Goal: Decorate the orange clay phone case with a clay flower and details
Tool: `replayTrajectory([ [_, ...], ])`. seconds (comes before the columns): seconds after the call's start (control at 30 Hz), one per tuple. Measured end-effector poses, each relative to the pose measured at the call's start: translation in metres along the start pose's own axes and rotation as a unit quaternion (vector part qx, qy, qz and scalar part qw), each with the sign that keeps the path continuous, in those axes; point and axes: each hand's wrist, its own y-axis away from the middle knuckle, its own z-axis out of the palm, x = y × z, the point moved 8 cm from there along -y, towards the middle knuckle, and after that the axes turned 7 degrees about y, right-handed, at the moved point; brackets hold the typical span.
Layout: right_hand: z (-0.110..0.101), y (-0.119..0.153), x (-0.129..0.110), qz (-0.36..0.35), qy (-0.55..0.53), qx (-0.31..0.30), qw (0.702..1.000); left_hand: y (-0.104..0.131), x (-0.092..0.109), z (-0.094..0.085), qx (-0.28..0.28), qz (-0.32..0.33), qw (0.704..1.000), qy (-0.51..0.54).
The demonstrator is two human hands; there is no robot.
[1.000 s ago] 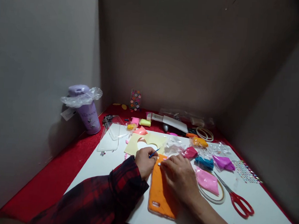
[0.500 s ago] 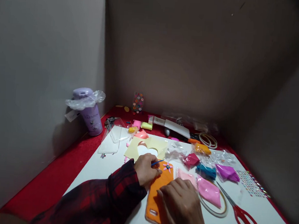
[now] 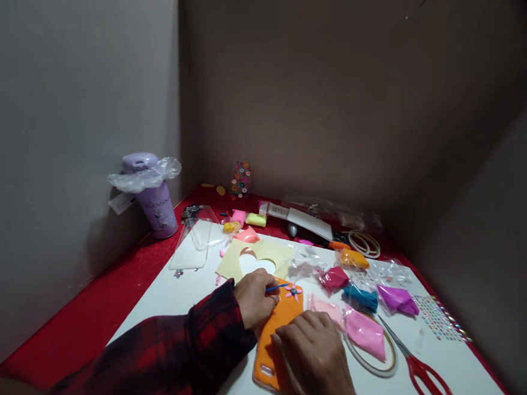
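Note:
An orange clay-covered phone case lies on the white board, with a cut-out showing at its near end. A pink flower with a dark centre is on its far end. My left hand is closed around a thin blue tool, whose tip points toward the flower. Over the right side of the case rests my right hand, fingers curled together; whatever may be between its fingertips is hidden.
Red scissors and a tape roll lie right. Bagged clay, including a pink packet, sits beyond my right hand. Yellow paper with a heart cut-out and clear cases lie farther back. A purple cup stands left.
The view has shifted slightly, moving the scene a little left. My left thumb has drawn in toward the fingers on the case. The right hand keeps nearly the same pose.

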Motion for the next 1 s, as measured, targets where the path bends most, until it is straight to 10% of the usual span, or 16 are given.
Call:
replayTrajectory([
  [1.0, 0.0015, 0.0019, 0.0032, 0.013, 0.017, -0.024, 0.999, -0.0005, 0.0018, -0.0006, 0.007, 0.007, 1.0, 0.007],
])
